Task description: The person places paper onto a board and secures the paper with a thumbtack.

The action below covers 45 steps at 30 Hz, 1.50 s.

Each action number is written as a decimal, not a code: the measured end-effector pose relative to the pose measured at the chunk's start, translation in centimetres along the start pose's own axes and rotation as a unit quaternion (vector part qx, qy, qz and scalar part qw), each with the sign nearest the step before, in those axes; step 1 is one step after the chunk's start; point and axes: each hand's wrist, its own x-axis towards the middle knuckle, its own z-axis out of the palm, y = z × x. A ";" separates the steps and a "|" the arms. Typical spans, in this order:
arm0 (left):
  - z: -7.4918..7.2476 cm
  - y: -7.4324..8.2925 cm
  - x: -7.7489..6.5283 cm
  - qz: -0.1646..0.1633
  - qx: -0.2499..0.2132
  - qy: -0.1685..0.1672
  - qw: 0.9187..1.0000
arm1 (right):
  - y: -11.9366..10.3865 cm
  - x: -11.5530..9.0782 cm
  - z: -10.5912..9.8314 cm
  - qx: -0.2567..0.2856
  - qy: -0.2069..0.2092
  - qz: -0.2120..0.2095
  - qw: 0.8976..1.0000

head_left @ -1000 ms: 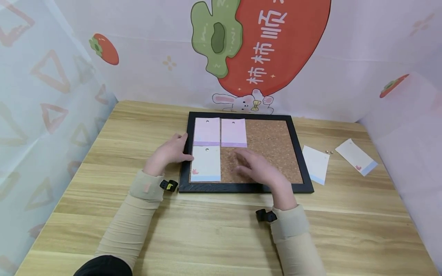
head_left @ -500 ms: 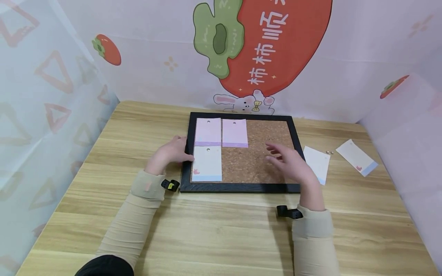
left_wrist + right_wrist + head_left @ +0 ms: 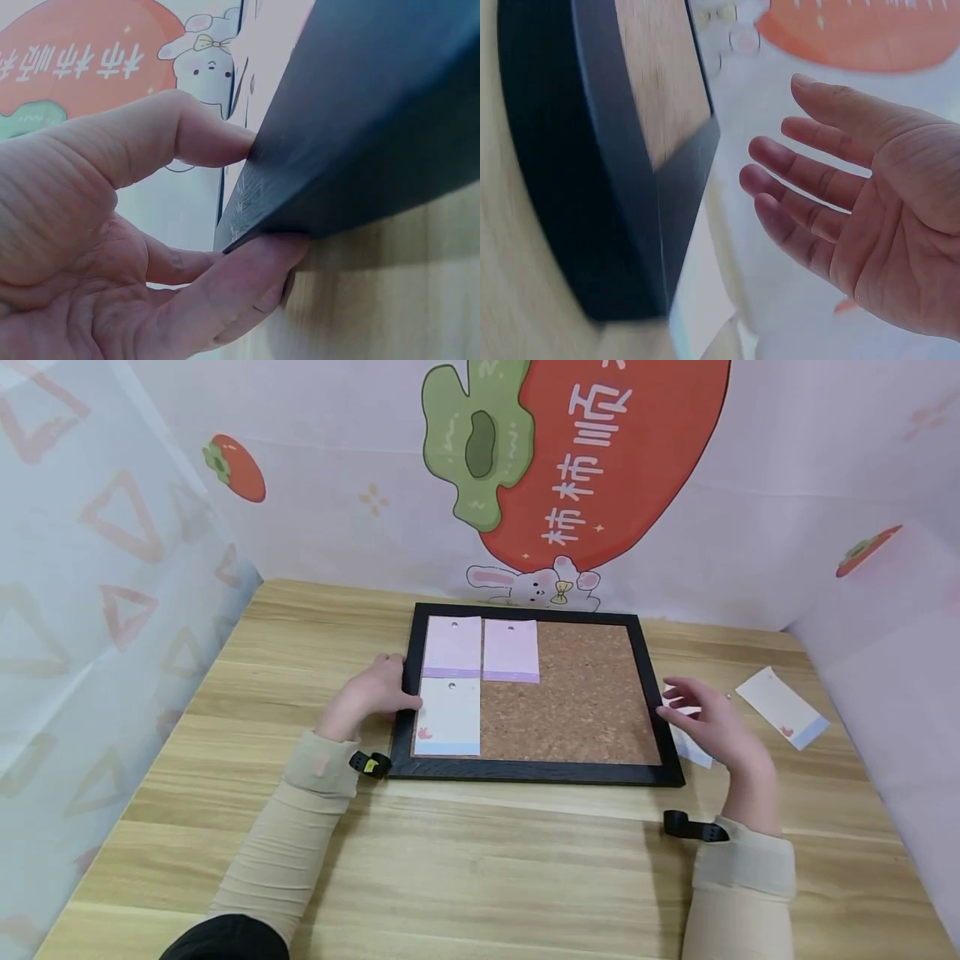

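Note:
A corkboard [image 3: 577,718] with a black frame lies flat on the wooden table. My left hand [image 3: 367,695] grips its left edge; in the left wrist view the thumb [image 3: 214,142] is on the frame's face and the fingers are against its outer side. Two pink cards [image 3: 452,647] sit along the board's top left, and a white card [image 3: 447,718] with a blue strip lies below the left one. My right hand [image 3: 712,722] hovers by the board's right edge, fingers relaxed and holding nothing. Beneath it, a loose white card [image 3: 693,748] is partly hidden.
Another loose white card [image 3: 782,707] with a blue strip lies tilted on the table at the far right. A tiny shiny piece [image 3: 728,696] shows beside the right hand. Printed cloth walls [image 3: 315,518] stand behind and at both sides of the table [image 3: 480,860].
My right hand has moved right, from over the middle of the cork to beyond the board's right edge, above the loose card. The left hand stays on the left edge.

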 end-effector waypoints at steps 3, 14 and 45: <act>-0.2 -0.1 -0.1 -0.001 -0.006 0.001 1.000 | 1.5 -0.6 -0.6 0.006 0.003 0.019 1.000; -0.7 0.1 -0.2 0.000 -0.018 -0.003 1.000 | 5.3 -2.0 -2.0 -0.039 -0.037 0.141 0.989; -1.2 -1.7 -0.1 0.015 -0.077 -0.045 0.996 | 5.4 -1.7 -0.8 -0.115 -0.054 0.211 0.969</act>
